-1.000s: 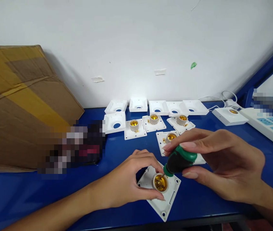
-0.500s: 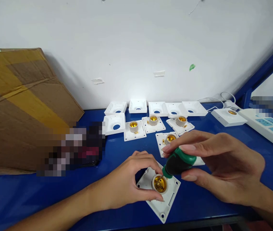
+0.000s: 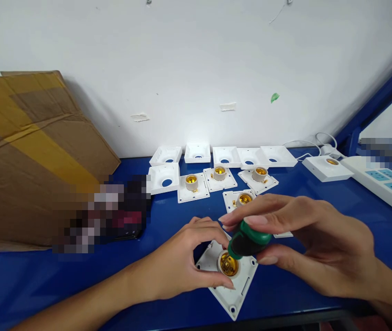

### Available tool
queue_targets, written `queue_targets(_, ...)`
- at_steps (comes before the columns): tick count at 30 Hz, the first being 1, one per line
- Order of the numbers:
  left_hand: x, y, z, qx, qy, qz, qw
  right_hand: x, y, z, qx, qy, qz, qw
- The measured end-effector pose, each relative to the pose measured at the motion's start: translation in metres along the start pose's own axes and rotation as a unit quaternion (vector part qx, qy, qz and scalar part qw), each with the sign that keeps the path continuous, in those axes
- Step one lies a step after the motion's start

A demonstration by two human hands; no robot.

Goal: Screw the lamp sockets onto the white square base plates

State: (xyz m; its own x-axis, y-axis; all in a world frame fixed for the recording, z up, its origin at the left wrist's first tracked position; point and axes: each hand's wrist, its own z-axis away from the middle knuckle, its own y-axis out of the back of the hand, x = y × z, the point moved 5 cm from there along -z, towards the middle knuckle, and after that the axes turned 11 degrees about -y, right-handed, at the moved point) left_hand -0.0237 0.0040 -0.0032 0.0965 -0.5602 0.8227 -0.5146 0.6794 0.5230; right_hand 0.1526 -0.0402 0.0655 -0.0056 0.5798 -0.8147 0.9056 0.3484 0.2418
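Observation:
My right hand [image 3: 306, 243] grips a short green and black screwdriver [image 3: 249, 240], tilted with its lower end over a lamp socket [image 3: 228, 264]. The socket is a pale ring with a brass-coloured lining, fixed on a square white base plate [image 3: 232, 299]. The screwdriver's tip is hard to make out inside the socket. Around the socket's left side curve the thumb and fingers of my left hand [image 3: 196, 262], holding it and the plate on the blue table. Behind my right hand stands another base plate with a socket [image 3: 244, 200], partly covered.
Several more base plates with sockets [image 3: 191, 183] lie farther back. White square covers with round holes [image 3: 163, 178] line the wall. A cardboard box [image 3: 44, 161] stands at left, a power strip [image 3: 385, 184] at right, near a white unit with a socket [image 3: 327, 168].
My right hand and the screwdriver have shifted slightly left and down, the handle now closer over the socket. My left hand keeps its hold.

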Motion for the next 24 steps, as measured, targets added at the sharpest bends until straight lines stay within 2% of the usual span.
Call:
queue_targets(5,-0.003,-0.002,-0.001,-0.016,0.022,0.001,1.0,-0.003,-0.006,-0.003,-0.031,-0.016,-0.005,0.999)
queue_targets(9,-0.003,-0.004,-0.001,-0.028,0.018,0.013,0.999,-0.005,-0.01,-0.009,-0.011,0.031,0.032,0.999)
queue_targets(16,-0.001,-0.001,0.0,0.004,0.032,-0.004,0.999,-0.002,-0.004,-0.013,0.055,0.085,0.141,0.985)
queue_targets(19,-0.001,-0.001,0.001,0.002,0.037,0.004,0.999,-0.004,-0.004,-0.012,0.034,0.087,0.146,0.985)
queue_targets(24,-0.002,-0.003,0.001,-0.003,0.046,0.024,0.999,-0.007,-0.009,-0.012,-0.032,0.035,0.035,0.998)
